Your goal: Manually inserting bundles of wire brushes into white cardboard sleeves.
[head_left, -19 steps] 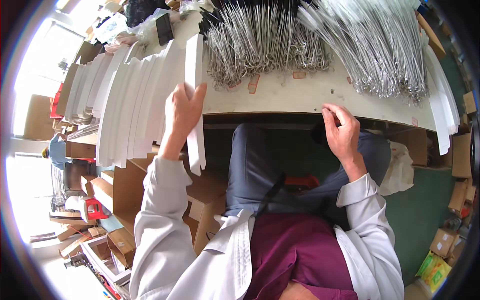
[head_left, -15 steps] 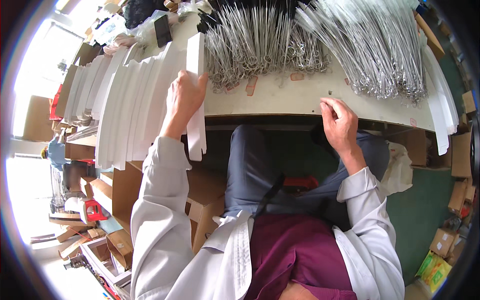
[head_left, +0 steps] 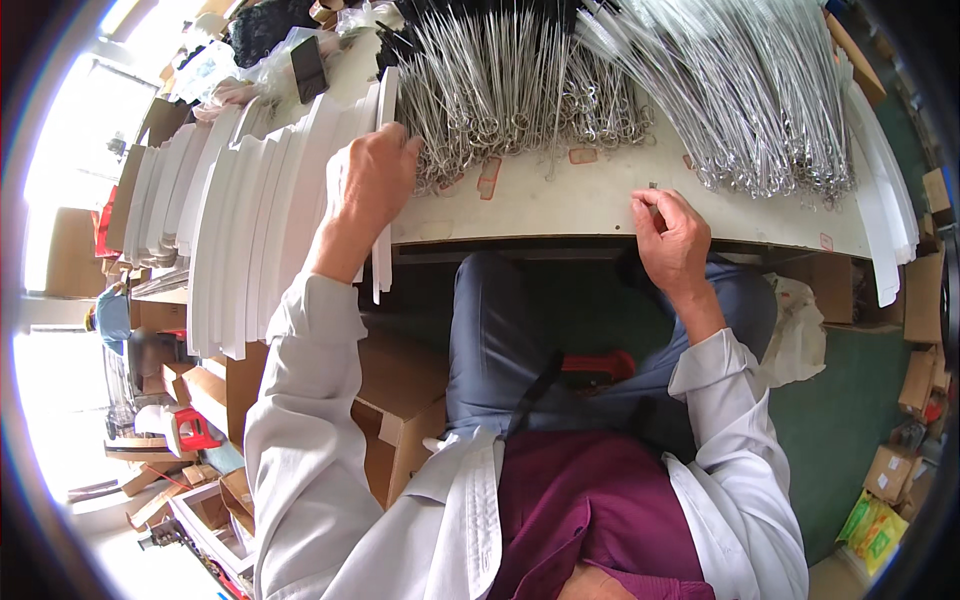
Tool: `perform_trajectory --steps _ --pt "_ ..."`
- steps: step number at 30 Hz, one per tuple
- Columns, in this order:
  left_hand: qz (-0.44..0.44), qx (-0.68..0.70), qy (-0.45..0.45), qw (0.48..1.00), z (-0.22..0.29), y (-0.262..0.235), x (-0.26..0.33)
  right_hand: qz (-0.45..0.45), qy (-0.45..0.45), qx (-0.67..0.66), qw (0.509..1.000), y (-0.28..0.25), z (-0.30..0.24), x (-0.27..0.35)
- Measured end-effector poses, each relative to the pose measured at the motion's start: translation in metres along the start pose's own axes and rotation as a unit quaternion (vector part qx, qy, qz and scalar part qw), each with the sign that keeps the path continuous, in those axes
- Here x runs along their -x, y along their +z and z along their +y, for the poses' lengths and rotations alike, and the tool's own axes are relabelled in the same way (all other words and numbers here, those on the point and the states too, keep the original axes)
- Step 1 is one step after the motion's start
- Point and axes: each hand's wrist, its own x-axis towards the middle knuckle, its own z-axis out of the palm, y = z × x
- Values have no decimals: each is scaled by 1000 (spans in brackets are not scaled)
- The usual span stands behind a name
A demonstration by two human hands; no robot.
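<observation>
Two hands: both at the table (head_left: pixel 560 205) edge, centre of frame.
Left hand (head_left: pixel 368 180): fingers curled over the top white strip (head_left: pixel 381 200), upper left of centre, gripping it.
Right hand (head_left: pixel 672 232): right of centre, fingertips pinched on a small metal piece (head_left: pixel 652 188).
Wire bundles (head_left: pixel 620 80): along the top.

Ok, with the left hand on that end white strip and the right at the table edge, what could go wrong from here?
1. The long white card strip under the left hand overhangs the pale table; it might slide off.
2. The heap of thin metal wire pieces lies right beside that hand and could snag or scatter.
3. The right hand pinches something too small to identify; it could drop.
</observation>
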Motion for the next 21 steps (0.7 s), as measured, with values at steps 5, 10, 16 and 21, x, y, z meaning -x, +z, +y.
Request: perform_trajectory --steps 5,10,16,21 --pt "-24 60 127 990 21 5 13 -2 24 -15 1000 -2 -5 -1" --pt "-90 4 84 992 25 13 10 16 -6 -5 1000 0 -4 -2" --pt "-25 143 67 987 21 13 8 22 -10 -8 1000 0 -5 -1" --pt "-33 319 -27 947 27 2 3 23 -9 -4 1000 1 -2 1"
